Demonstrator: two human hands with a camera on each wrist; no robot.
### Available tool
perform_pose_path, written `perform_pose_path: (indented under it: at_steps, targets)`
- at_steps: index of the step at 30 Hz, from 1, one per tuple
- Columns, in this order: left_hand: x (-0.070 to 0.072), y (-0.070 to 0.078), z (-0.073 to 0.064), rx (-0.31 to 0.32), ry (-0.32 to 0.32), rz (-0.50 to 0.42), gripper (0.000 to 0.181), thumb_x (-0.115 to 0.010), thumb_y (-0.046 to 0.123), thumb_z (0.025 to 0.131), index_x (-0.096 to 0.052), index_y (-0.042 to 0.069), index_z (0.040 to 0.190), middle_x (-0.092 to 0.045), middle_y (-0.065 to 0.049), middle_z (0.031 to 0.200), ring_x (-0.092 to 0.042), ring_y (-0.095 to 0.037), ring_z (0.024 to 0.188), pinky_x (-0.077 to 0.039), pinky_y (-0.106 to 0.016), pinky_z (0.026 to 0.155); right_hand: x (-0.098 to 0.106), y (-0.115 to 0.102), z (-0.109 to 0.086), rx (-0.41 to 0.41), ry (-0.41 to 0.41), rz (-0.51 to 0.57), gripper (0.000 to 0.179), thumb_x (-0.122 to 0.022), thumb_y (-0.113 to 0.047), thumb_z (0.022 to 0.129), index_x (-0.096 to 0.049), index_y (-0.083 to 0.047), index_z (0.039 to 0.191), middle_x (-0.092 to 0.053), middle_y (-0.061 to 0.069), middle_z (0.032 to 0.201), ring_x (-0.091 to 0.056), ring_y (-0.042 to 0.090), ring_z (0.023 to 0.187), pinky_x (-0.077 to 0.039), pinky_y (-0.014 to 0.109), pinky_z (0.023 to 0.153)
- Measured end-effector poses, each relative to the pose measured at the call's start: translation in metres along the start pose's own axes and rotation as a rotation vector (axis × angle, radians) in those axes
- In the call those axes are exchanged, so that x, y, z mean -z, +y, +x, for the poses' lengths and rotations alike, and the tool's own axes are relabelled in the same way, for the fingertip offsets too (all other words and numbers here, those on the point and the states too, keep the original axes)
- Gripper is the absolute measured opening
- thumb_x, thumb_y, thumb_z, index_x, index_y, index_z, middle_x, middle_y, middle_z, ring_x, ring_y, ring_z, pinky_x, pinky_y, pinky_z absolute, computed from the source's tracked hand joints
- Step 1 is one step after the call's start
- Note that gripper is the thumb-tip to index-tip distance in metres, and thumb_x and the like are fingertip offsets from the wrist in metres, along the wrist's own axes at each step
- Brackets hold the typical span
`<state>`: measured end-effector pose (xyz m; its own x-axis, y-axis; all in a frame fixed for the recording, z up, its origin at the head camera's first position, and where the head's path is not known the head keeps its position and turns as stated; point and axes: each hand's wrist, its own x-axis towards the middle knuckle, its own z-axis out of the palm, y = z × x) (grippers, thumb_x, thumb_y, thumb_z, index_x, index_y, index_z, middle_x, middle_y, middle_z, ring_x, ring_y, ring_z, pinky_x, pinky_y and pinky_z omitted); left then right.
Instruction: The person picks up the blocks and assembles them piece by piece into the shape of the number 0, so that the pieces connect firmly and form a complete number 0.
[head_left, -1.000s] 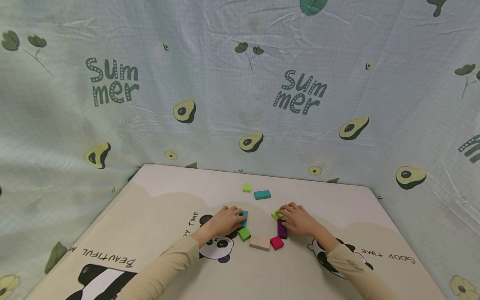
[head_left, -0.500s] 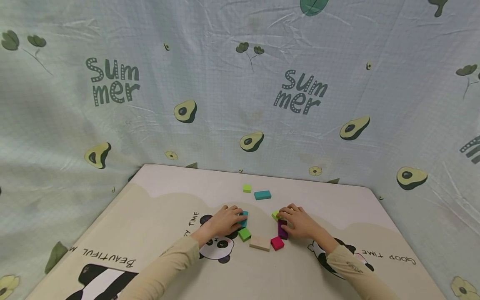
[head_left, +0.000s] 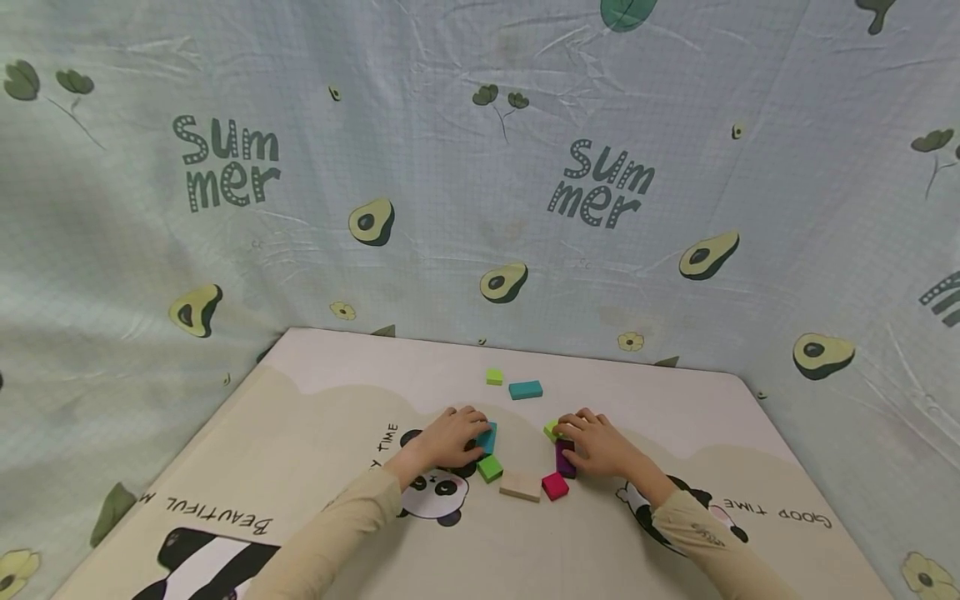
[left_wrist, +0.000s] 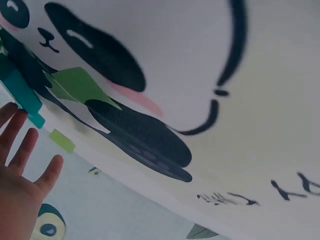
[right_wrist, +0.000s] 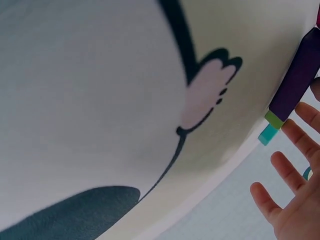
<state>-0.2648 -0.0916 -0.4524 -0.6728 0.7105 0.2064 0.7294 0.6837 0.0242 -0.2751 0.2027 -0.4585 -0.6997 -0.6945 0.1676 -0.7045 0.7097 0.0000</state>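
My left hand (head_left: 448,437) lies beside a blue block (head_left: 489,437), its thumb and fingertips at the near and far parts of the block. In the left wrist view the fingers of that left hand (left_wrist: 22,185) are spread, some meeting the blue block (left_wrist: 20,82). Opposite, my right hand (head_left: 600,446) touches a lime block (head_left: 550,430) with its fingertips, thumb by a purple block (head_left: 565,458). Spread, nearly straight fingers also show on the right hand (right_wrist: 300,200) in the right wrist view. A green block (head_left: 490,468), a plain wooden block (head_left: 520,487) and a red block (head_left: 555,486) complete a curved row between the hands.
Farther back on the table lie a small lime block (head_left: 494,377) and a teal block (head_left: 526,390). Printed pandas and lettering cover the tabletop (head_left: 315,433). Behind it hangs a cloth (head_left: 435,167) printed with avocados.
My left hand has shifted slightly back and up, showing more of the blue block. The right hand and the other blocks look almost unchanged.
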Motion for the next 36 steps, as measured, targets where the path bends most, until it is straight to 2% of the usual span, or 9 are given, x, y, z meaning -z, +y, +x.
perform_pose_path:
  at_steps: [4,9,13,17,24,27,32,34,36]
  targets:
    - [-0.002,-0.003,0.009,0.063,0.035,-0.141,0.031,-0.055,0.030,0.086,-0.063,0.009,0.107,-0.058,-0.005,0.109,-0.050,-0.021,0.103,-0.045,-0.040,0.080,-0.002,0.001,-0.001,-0.005,-0.001,0.015,0.031,-0.058,-0.024,0.082,-0.057,-0.015,0.112,-0.055,0.004,0.115,-0.045,0.023,0.102,-0.040,0.047,0.081]
    - [-0.007,-0.012,0.025,0.128,0.254,-0.291,0.025,-0.055,0.021,0.087,-0.064,0.002,0.102,-0.060,-0.010,0.101,-0.053,-0.025,0.095,-0.045,-0.040,0.077,-0.004,0.003,-0.003,-0.001,0.008,0.015,0.030,-0.058,-0.024,0.082,-0.057,-0.016,0.111,-0.055,0.004,0.114,-0.044,0.023,0.102,-0.040,0.047,0.080]
    - [-0.008,-0.019,0.036,0.200,0.365,-0.269,0.025,-0.056,0.016,0.086,-0.062,0.000,0.105,-0.060,-0.012,0.101,-0.054,-0.027,0.095,-0.046,-0.042,0.076,-0.003,0.003,-0.002,0.017,0.029,0.013,0.030,-0.060,-0.024,0.081,-0.057,-0.016,0.109,-0.055,0.004,0.113,-0.045,0.023,0.101,-0.040,0.047,0.078]
    - [-0.006,-0.022,0.045,0.263,0.346,-0.246,0.029,-0.054,0.015,0.087,-0.059,0.000,0.111,-0.058,-0.015,0.108,-0.052,-0.031,0.101,-0.045,-0.047,0.077,-0.003,0.004,0.000,0.015,0.031,0.021,0.030,-0.060,-0.024,0.081,-0.057,-0.016,0.110,-0.055,0.004,0.113,-0.044,0.023,0.101,-0.040,0.046,0.078]
    - [-0.012,-0.023,0.057,0.359,0.187,-0.174,0.040,-0.051,0.023,0.090,-0.049,0.003,0.124,-0.050,-0.014,0.126,-0.043,-0.032,0.116,-0.039,-0.050,0.088,-0.004,0.006,0.000,0.017,0.045,0.015,0.030,-0.061,-0.023,0.080,-0.058,-0.015,0.109,-0.056,0.003,0.112,-0.045,0.022,0.100,-0.040,0.044,0.076]
    - [-0.031,-0.034,0.066,0.392,0.122,-0.195,0.049,-0.048,0.032,0.091,-0.041,0.007,0.132,-0.041,-0.010,0.137,-0.035,-0.032,0.126,-0.032,-0.055,0.095,-0.005,0.006,-0.001,0.047,0.084,0.041,0.028,-0.059,-0.024,0.082,-0.058,-0.014,0.108,-0.056,0.004,0.110,-0.045,0.023,0.098,-0.040,0.045,0.074]
    - [-0.141,-0.100,0.102,0.391,0.128,-0.139,0.062,-0.025,0.059,0.090,-0.017,0.028,0.143,-0.015,0.008,0.150,-0.010,-0.024,0.139,-0.017,-0.064,0.099,-0.008,0.008,-0.002,0.075,0.120,0.051,0.025,-0.053,-0.028,0.087,-0.056,-0.016,0.109,-0.055,0.003,0.110,-0.044,0.022,0.097,-0.039,0.045,0.072]
    - [-0.175,-0.120,0.113,0.389,0.144,-0.122,0.063,-0.020,0.064,0.088,-0.013,0.034,0.142,-0.011,0.013,0.150,-0.004,-0.022,0.140,-0.015,-0.067,0.097,-0.007,0.008,-0.001,0.049,0.085,0.041,0.025,-0.054,-0.027,0.086,-0.056,-0.017,0.109,-0.055,0.003,0.112,-0.044,0.022,0.098,-0.039,0.044,0.074]
    - [-0.193,-0.133,0.121,0.406,0.105,-0.086,0.063,-0.017,0.066,0.086,-0.009,0.037,0.142,-0.007,0.015,0.150,-0.001,-0.021,0.140,-0.014,-0.067,0.098,-0.002,0.004,0.000,0.011,0.033,0.047,0.027,-0.057,-0.023,0.083,-0.057,-0.015,0.109,-0.055,0.004,0.113,-0.045,0.024,0.100,-0.040,0.046,0.076]
